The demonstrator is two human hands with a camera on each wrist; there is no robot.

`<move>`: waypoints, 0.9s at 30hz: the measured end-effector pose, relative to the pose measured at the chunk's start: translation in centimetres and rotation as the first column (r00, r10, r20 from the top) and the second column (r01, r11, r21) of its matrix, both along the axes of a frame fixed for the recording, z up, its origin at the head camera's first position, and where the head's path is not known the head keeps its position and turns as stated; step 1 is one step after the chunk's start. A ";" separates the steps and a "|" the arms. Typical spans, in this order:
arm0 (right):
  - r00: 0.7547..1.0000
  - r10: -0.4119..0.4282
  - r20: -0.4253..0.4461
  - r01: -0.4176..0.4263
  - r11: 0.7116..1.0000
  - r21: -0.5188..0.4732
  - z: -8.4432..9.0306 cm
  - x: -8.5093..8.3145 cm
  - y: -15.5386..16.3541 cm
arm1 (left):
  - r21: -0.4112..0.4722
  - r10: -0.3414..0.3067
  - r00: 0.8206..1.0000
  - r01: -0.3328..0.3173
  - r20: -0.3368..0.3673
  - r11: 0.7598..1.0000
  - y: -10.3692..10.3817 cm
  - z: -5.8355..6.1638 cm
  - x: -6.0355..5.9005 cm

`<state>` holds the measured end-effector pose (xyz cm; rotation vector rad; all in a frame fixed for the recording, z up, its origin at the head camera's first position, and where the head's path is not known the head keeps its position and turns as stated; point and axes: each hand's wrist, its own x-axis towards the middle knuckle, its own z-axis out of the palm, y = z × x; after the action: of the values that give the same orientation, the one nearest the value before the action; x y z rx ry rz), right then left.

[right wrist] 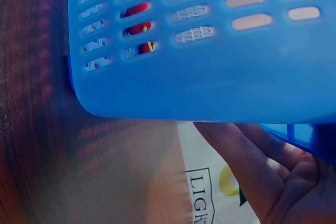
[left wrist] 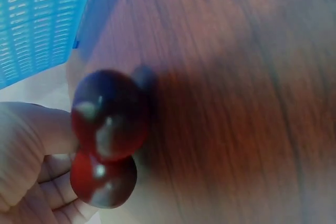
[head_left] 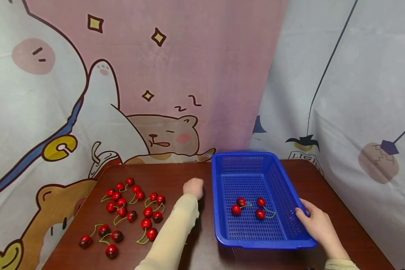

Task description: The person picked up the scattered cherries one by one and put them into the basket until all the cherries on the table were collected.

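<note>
My left hand (head_left: 193, 188) is left of the blue plastic basket (head_left: 266, 243), low over the table. In the left wrist view its thumb and fingers hold a pair of dark red cherries (left wrist: 109, 119), which hang close to the wood. My right hand (head_left: 320, 224) grips the basket's right rim, thumb on top and fingers under the edge. Inside the basket lie one cherry pair (head_left: 236, 210) and, to its right, another cherry pair (head_left: 260, 214), both with green stems.
Several red cherries (head_left: 147, 212) with green stems lie in pairs across the left part of the brown table (head_left: 175, 172). A cartoon-printed curtain (head_left: 216, 82) hangs behind the table and along its sides.
</note>
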<state>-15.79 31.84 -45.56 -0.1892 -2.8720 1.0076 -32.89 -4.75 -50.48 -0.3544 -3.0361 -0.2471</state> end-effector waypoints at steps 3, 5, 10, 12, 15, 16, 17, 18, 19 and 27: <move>1.000 0.000 0.001 0.000 1.000 0.001 0.0 0.0 0.0 | 0.043 -0.008 1.000 0.007 0.023 0.999 -0.2 0.0 0.1; 1.000 -0.001 0.003 0.001 1.000 0.004 0.0 0.0 0.0 | 0.069 -0.016 0.999 0.013 0.043 0.997 -0.4 0.0 0.1; 1.000 -0.003 0.007 0.003 1.000 0.008 0.0 -0.1 0.1 | 0.181 -0.040 0.994 0.021 0.099 0.983 -0.8 0.6 0.3; 1.000 -0.003 0.010 0.003 1.000 0.005 -0.1 -0.1 0.1 | 0.230 -0.048 0.992 0.020 0.115 0.973 -1.0 1.3 0.4; 1.000 -0.004 0.016 0.004 1.000 0.003 -0.1 -0.1 0.1 | 0.273 -0.053 0.992 0.021 0.112 0.962 -1.1 2.6 0.7; 1.000 -0.004 0.016 0.004 1.000 0.002 -0.1 -0.1 0.2 | 0.277 -0.052 0.993 0.020 0.109 0.961 -1.1 3.1 0.8; 1.000 -0.004 0.017 0.004 1.000 0.001 -0.1 -0.1 0.2 | 0.277 -0.048 0.993 0.017 0.107 0.961 -1.1 3.6 0.8; 1.000 -0.004 0.016 0.004 1.000 0.002 -0.1 -0.1 0.2 | 0.279 -0.046 0.994 0.016 0.101 0.960 -1.1 4.1 0.9; 1.000 -0.004 0.016 0.004 1.000 0.002 -0.1 -0.1 0.2 | 0.281 -0.047 0.995 0.020 0.089 0.960 -1.1 4.6 0.9; 1.000 -0.006 0.024 0.006 1.000 -0.010 -0.2 -0.2 0.1 | 0.308 -0.022 0.995 0.051 -0.097 0.950 -0.5 7.8 1.2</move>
<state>-15.95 31.97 -45.74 -0.2121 -2.8865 1.0260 -31.71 -5.27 -42.64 -0.3842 -2.8371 -0.6801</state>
